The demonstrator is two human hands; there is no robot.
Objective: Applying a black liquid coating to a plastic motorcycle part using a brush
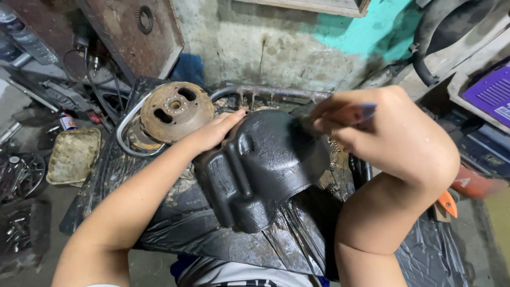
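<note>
Head view, looking straight down: a black, greasy engine cover [263, 170] sits in the middle of the bench [175, 223], which is wrapped in crumpled black plastic sheeting. The left hand [215, 132] comes in from the lower left and presses against the cover's upper left edge, fingers stretched flat along the rim; its grip is not wrapped around anything, just braced on the metal. The right hand [393, 133] hangs over the cover's upper right side, fingers pinched tight on a thin tool with a reddish handle [348, 112] and a bluish end. The tool's working tip meets the cover's top surface, though blur hides exactly what kind of tool it is.

Toward the bench's far left corner lies a rusty round flywheel [174, 110] with two oval openings, just beside the left hand. A bent metal tube [265, 91] runs along the far edge behind both. Off the bench's left edge, a dirty beige tray [73, 155] rests on the floor, with a small spray can [67, 121] just above it. Past the right edge, an orange-handled tool [448, 203] peeks out beneath the right forearm.
</note>
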